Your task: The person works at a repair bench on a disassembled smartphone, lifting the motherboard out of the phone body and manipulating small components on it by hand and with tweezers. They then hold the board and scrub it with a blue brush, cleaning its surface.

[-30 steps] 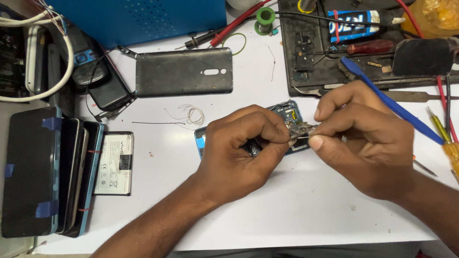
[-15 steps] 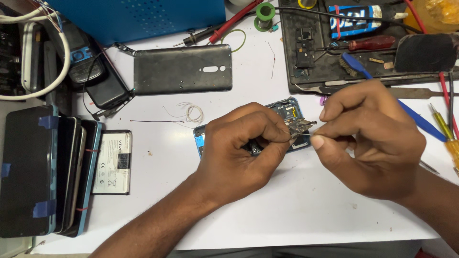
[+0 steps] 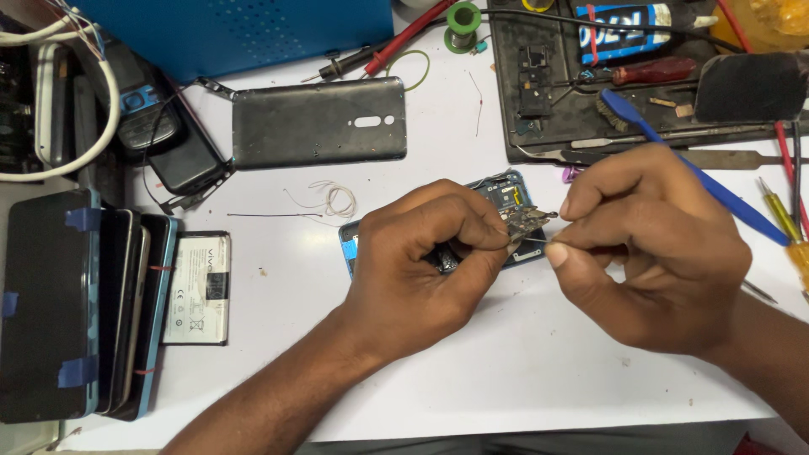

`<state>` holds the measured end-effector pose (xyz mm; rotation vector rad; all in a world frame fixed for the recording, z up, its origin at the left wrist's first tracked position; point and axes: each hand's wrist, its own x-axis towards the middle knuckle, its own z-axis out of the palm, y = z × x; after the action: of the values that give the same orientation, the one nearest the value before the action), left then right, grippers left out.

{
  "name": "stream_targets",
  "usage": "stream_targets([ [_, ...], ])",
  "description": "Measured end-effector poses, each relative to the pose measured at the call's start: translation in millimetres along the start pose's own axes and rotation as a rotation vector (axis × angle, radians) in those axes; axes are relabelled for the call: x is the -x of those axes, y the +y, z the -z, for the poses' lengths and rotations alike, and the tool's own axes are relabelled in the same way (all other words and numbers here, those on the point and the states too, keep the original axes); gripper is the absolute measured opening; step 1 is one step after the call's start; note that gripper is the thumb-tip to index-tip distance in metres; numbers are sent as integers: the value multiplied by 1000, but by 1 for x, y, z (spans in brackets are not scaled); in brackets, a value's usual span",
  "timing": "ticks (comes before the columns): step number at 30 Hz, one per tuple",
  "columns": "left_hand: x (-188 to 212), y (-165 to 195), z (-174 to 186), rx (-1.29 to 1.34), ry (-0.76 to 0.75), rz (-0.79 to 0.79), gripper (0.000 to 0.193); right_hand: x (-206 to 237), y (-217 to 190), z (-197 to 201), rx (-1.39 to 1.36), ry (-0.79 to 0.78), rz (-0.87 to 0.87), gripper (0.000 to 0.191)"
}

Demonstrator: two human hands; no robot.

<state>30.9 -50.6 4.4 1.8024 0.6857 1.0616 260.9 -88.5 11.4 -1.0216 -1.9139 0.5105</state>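
Note:
An opened blue-framed phone lies on the white table, mostly hidden under my hands. My left hand grips a small metal circuit part between thumb and forefinger, just above the phone. My right hand pinches a thin tool whose tip touches that part from the right; the tool itself is barely visible. The phone's grey back cover lies apart, farther back on the table.
A stack of phones and a loose white battery sit at the left. A black work mat with tools, a blue-handled brush, screwdrivers and a solder spool fill the back right. A blue box stands behind.
Both hands have stayed over the phone, shifting only slightly. The camera view has tilted a little.

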Motion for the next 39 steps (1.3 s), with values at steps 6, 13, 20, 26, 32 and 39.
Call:
stream_targets([
  [6, 0, 0, -1, -17, 8, -20, 12, 1, -1, 1, -3, 2, 5, 9],
  [13, 0, 1, -1, -30, 0, -15, 12, 0, 0, -1, -30, -4, -1, 7],
  [20, 0, 1, 0, -32, -14, -13, 12, 0, -1, -1, -23, 10, 23, 8],
  [26, 0, 2, 0, -51, -15, -3, 12, 0, 0, -2, -39, -6, 7, 8],
  [32, 0, 0, 0, -53, -17, -24, 11, 1, 0, -3, -45, -20, -20, 8],
  [39, 1, -1, 1, -15, -30, 19, 8, 5, 5, -4, -283, -63, -276, 6],
])
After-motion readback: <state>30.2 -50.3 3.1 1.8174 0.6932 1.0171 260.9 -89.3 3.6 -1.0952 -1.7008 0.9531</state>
